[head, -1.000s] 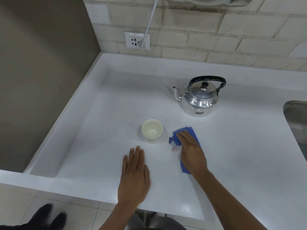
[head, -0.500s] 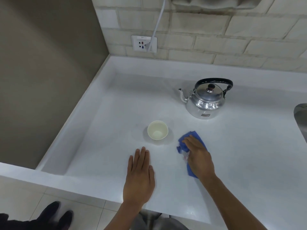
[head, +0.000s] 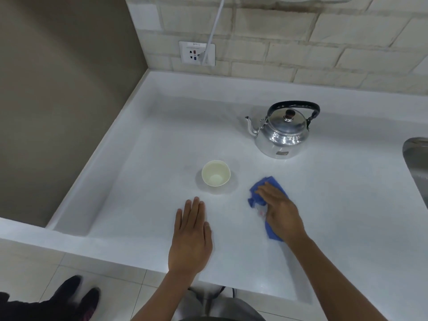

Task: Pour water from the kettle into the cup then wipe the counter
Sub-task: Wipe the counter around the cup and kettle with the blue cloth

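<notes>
A shiny metal kettle (head: 283,133) with a black handle stands upright at the back right of the white counter (head: 143,181), spout pointing left. A small cream paper cup (head: 215,173) sits upright in the middle, a little water at its bottom. My right hand (head: 281,213) presses flat on a blue cloth (head: 269,185) to the right of the cup; the cloth shows beyond my fingertips and under my wrist. My left hand (head: 191,237) rests flat on the counter, fingers straight, just in front of the cup and apart from it.
A metal sink (head: 416,163) is cut into the counter at the right edge. A wall socket (head: 196,53) with a white cable plugged in sits on the tiled back wall. A brown wall closes the left side. Someone's dark shoes (head: 76,295) stand on the floor at lower left.
My right hand has shifted the blue cloth slightly on the counter beside the cup. The left hand, cup and kettle stay put; the camera has shifted.
</notes>
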